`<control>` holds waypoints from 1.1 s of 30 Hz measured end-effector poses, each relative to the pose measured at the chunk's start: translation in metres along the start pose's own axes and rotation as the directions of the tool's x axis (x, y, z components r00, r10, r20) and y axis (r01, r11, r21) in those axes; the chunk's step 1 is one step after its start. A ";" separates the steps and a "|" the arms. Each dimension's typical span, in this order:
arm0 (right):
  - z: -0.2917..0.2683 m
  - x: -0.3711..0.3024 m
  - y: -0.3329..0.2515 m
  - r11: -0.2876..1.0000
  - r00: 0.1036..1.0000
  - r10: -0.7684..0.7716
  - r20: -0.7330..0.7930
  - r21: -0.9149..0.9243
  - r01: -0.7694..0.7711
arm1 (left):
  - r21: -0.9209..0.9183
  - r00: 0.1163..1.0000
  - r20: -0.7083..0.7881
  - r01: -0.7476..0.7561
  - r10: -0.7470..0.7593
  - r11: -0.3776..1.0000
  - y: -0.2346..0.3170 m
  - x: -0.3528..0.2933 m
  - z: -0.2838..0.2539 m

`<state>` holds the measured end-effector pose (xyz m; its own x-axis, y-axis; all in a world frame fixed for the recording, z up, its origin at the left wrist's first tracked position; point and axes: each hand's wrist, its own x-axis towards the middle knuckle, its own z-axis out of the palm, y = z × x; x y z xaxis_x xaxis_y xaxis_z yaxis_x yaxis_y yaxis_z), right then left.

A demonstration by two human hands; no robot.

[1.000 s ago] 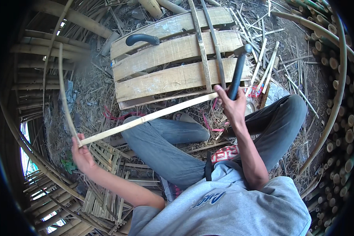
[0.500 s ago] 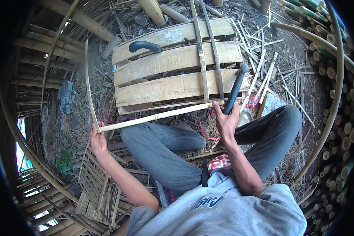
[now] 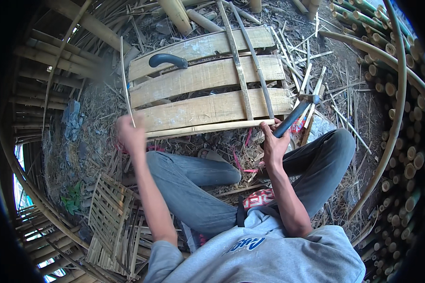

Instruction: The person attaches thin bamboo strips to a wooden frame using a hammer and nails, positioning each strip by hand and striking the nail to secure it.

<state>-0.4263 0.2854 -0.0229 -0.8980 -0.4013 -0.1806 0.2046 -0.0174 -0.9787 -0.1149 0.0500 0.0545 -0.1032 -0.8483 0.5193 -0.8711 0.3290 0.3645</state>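
A low bench of pale wooden planks (image 3: 189, 111) stands in front of me. Along its near edge runs a bamboo strip (image 3: 203, 128). My left hand (image 3: 132, 136), smeared by motion, is closed at the strip's left end; a second thin strip (image 3: 124, 75) rises from that hand past the bench's left side. My right hand (image 3: 275, 145) grips a hammer (image 3: 292, 119) by its dark handle, head pointing up and right, while its thumb and fingertips touch the strip's right end. Two more strips (image 3: 236, 61) lie side by side across the planks.
A black curved handle (image 3: 167, 60) rests on the bench's far left planks. Split bamboo pieces (image 3: 316, 89) litter the ground at right, beside a stack of cut poles (image 3: 406, 165). A woven slat panel (image 3: 108, 207) lies at lower left. Long bent strips arc along both sides.
My left hand has moved up and right, bringing the strip against the bench's near edge. The thin strip in it now stands closer to the bench. The hammer has tilted further right.
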 end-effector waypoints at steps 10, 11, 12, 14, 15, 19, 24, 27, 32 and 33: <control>0.014 -0.013 -0.014 0.998 0.999 0.042 -0.026 -0.047 -0.043 | -0.624 0.582 0.342 -0.447 0.738 0.641 0.160 -0.088 0.090; 0.011 -0.011 -0.020 0.998 0.999 0.037 -0.029 -0.049 -0.038 | -0.628 0.582 0.337 -0.447 0.740 0.637 0.154 -0.087 0.091; 0.006 -0.008 -0.034 0.984 0.993 0.112 -0.019 -0.133 -0.114 | -0.640 0.583 0.324 -0.445 0.745 0.627 0.152 -0.085 0.088; -0.004 0.009 -0.044 0.970 0.995 0.097 0.000 -0.222 -0.095 | -0.647 0.584 0.305 -0.453 0.752 0.614 0.151 -0.075 0.078; -0.011 0.017 -0.047 0.945 1.000 0.018 0.015 -0.327 -0.013 | -0.674 0.632 0.355 -0.337 0.688 0.657 0.149 -0.074 0.072; 0.008 0.027 -0.095 0.808 0.992 0.038 0.124 -0.588 0.042 | -0.660 0.668 0.486 -0.142 0.564 0.737 0.144 -0.076 0.064; 0.056 0.035 -0.099 0.755 0.943 0.068 0.325 -0.634 0.164 | -0.601 0.623 0.567 -0.134 0.538 0.788 0.149 -0.077 0.054; 0.070 0.032 -0.096 0.720 0.914 0.085 0.398 -0.658 0.220 | -0.302 0.465 0.847 0.021 0.258 0.953 0.142 -0.057 0.036; 0.070 0.041 -0.071 0.699 0.894 0.038 0.446 -0.652 0.295 | -0.432 0.833 0.512 0.041 0.208 0.901 0.105 -0.038 0.000; 0.072 0.042 -0.065 0.667 0.903 0.044 0.427 -0.685 0.292 | -0.400 0.831 0.547 0.154 0.101 0.904 0.105 -0.032 -0.015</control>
<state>-0.4489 0.2035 0.0404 -0.6354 -0.7546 -0.1639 -0.3928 0.4986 -0.7727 -0.1955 0.1185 0.0878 -0.4359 -0.8988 0.0456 -0.6110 0.3327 0.7184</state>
